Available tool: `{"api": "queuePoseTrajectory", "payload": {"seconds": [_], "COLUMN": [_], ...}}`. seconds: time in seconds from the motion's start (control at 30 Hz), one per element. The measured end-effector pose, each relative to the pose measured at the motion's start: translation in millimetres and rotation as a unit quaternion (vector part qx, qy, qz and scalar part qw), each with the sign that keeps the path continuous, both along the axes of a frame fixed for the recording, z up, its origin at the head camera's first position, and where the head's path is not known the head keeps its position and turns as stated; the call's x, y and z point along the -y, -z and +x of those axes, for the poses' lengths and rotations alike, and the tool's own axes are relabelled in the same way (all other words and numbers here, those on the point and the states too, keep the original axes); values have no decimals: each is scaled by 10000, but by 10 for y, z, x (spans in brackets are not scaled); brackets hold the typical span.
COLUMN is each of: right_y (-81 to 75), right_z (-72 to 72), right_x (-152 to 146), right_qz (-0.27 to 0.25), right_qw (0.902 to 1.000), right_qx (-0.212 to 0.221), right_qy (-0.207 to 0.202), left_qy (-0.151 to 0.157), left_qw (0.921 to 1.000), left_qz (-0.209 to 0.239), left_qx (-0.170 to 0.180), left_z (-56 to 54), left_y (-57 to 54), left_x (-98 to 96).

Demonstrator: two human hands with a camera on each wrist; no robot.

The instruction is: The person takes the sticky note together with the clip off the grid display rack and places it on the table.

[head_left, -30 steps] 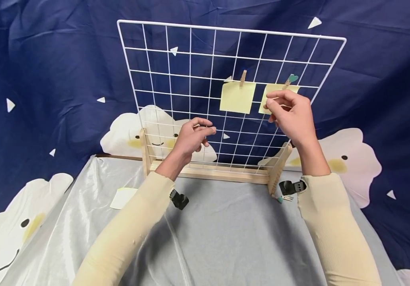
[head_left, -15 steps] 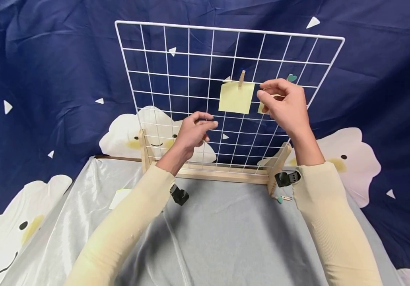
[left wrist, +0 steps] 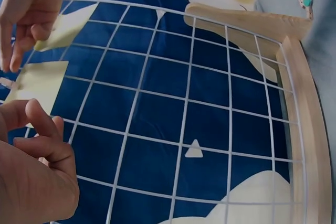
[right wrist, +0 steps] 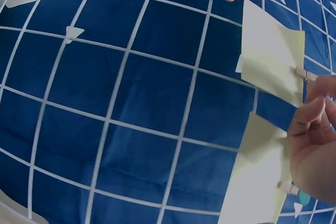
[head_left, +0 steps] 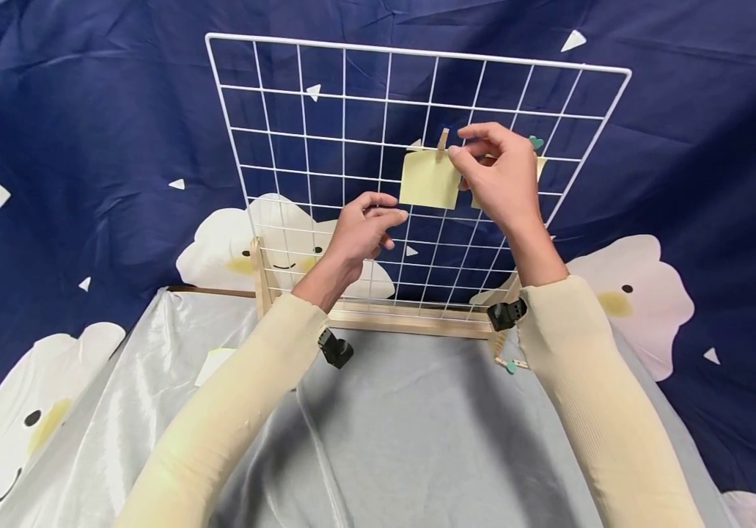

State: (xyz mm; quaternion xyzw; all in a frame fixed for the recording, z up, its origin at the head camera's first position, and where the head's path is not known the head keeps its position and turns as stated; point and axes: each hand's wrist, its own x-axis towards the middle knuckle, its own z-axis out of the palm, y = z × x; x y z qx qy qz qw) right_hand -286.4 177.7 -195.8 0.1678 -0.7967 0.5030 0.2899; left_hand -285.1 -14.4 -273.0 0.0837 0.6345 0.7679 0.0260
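Observation:
A yellow sticky note (head_left: 425, 183) hangs on the white wire grid (head_left: 417, 53), held at its top edge by a wooden clothespin (head_left: 443, 139). My right hand (head_left: 501, 176) is beside that clothespin, thumb and index finger apart. Behind this hand hangs a second sticky note (right wrist: 254, 174), largely hidden in the head view, with a clothespin bearing a green heart (head_left: 536, 142). At the first note's lower left corner is my left hand (head_left: 363, 233), its fingers loosely bent and nothing between them. In the left wrist view, the left fingers (left wrist: 39, 116) overlap the note's lower edge.
Pale wooden feet and a crossbar (head_left: 410, 320) support the grid on a grey cloth-covered table (head_left: 391, 425). Clothespins, one with a green heart (head_left: 511, 367), lie by the right foot. Another paper note (head_left: 214, 364) lies on the left, partly behind the left sleeve.
My right hand has moved left from the second note to the first note's clothespin. My left hand has risen slightly toward the first note's lower corner.

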Motion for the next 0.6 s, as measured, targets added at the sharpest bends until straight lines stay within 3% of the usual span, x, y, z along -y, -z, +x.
{"api": "queuePoseTrajectory", "payload": {"seconds": [0.4,0.6], "right_y": [-129,-157], "right_z": [-49,-81], "right_x": [129,129], "right_qz": [975,1153], "right_qw": [9941,9913], "right_qx": [298,290], "right_qy": [367,562], "left_qy": [-97,-215], "left_qw": [9998,9994], "left_qz": [95,259], "left_qx": [-156,-48], "left_z": [-3,-40], "left_y": [-68,-86], "left_x": [-111,-128]}}
